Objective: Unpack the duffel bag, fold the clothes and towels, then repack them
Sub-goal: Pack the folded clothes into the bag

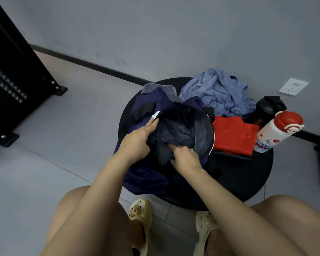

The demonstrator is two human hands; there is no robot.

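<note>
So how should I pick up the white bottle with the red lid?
Grip the white bottle around the middle of its body, just below the red lid, coming from the right side. It leans with its top tilted away to the right, the black bottle crowds it behind, and the red garment lies to its left. The round body suits wrapped fingers.

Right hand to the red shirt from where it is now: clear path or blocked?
Probably clear. The right hand is at the dark clothes in the open duffel bag; the red shirt lies uncovered on the table just beyond the bag's rim. Only that rim lies between; the bottles stand farther right.
</note>
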